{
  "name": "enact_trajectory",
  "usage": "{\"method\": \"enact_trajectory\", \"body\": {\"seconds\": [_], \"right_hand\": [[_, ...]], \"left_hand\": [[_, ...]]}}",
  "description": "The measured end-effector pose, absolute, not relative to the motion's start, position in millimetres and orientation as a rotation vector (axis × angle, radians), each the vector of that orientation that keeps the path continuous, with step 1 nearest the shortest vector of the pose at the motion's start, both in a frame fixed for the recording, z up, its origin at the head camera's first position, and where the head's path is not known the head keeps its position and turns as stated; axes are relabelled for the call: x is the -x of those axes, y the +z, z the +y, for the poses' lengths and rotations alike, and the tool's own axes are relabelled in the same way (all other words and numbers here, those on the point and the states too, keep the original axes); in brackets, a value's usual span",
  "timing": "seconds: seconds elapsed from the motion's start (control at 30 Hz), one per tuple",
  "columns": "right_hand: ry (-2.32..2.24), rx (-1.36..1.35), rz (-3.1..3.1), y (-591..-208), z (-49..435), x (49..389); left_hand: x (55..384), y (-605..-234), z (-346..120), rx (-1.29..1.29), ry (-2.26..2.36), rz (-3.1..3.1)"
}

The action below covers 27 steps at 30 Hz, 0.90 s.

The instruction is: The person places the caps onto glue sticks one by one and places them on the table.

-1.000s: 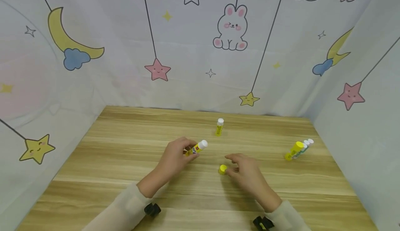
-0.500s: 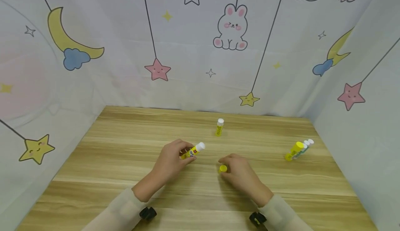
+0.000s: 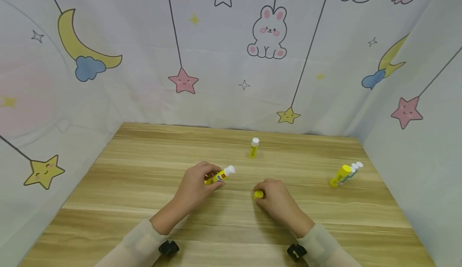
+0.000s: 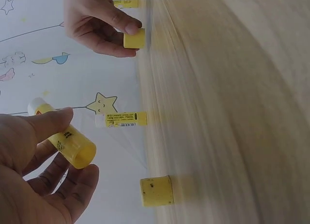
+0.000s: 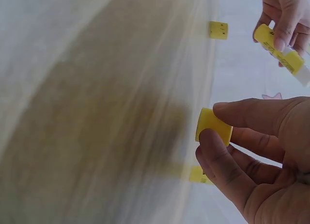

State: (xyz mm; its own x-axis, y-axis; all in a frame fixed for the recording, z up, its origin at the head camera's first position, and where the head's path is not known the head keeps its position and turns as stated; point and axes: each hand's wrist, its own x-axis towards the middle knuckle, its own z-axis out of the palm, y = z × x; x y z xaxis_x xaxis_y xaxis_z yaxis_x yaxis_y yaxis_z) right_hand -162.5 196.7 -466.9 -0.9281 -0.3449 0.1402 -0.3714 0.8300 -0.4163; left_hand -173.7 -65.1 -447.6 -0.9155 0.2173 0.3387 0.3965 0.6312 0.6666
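My left hand point(image 3: 193, 183) grips a yellow glue stick point(image 3: 219, 176) with a white cap, tilted with the cap up and to the right. In the left wrist view its lower end shows a round yellow rim. My right hand point(image 3: 279, 199) pinches a short yellow cap point(image 3: 258, 195) between thumb and fingers, low over the table; whether it touches the wood I cannot tell. Another short yellow piece point(image 4: 156, 191) with small dark marks stands on the table near my left hand, mostly or wholly hidden in the head view.
An upright glue stick point(image 3: 254, 148) with a white cap stands at the back middle of the wooden table point(image 3: 162, 146). At the right is a close row of a larger yellow stick point(image 3: 340, 175) and several white-capped ones point(image 3: 355, 168). A printed curtain point(image 3: 223, 106) borders the table.
My right hand has moved left and brought its fingers round the yellow cap. My left hand has drifted slightly left with the glue stick.
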Motion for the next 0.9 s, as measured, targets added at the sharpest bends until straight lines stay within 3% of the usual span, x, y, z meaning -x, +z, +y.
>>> {"method": "enact_trajectory", "body": {"seconds": [0.9], "right_hand": [[1.221,-0.300,-2.812,-443,196,149]], "left_hand": [[176,-445,-70,0.653,-0.766,-2.546]]}}
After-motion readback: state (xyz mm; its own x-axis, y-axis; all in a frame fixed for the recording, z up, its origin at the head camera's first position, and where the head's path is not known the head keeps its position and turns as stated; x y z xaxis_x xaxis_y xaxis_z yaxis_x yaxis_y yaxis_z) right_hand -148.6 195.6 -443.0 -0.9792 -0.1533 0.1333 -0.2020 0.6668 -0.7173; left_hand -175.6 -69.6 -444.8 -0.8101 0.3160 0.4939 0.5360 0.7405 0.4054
